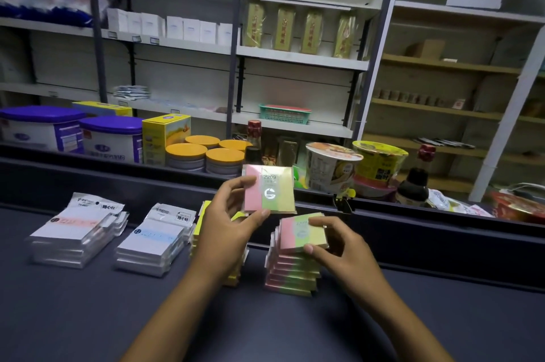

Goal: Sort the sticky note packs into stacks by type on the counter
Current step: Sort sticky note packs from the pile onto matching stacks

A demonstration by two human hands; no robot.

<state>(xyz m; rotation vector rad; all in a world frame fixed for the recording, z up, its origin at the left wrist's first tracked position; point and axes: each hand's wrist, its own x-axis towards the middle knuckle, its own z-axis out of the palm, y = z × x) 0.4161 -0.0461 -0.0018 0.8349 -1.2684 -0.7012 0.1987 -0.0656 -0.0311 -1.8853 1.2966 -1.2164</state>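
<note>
My left hand (228, 215) holds up a pink, green and yellow sticky note pack (268, 189), pinched at its left edge and bottom. Just below it stands a stack of the same tricolour packs (290, 271); my right hand (336, 239) grips the top pack of that stack (303, 233) between fingers and thumb. A stack of yellow packs (199, 232) is partly hidden behind my left wrist. Further left lie a stack of white packs with a blue band (150, 242) and a stack of white packs with a pink band (73, 232).
All stacks sit on a dark counter (88, 317) with a raised black ledge (147, 181) behind. Beyond the ledge stand tubs, yellow-lidded tins (185, 155), noodle cups (330, 167) and bottles (415, 178). Shelving fills the back wall.
</note>
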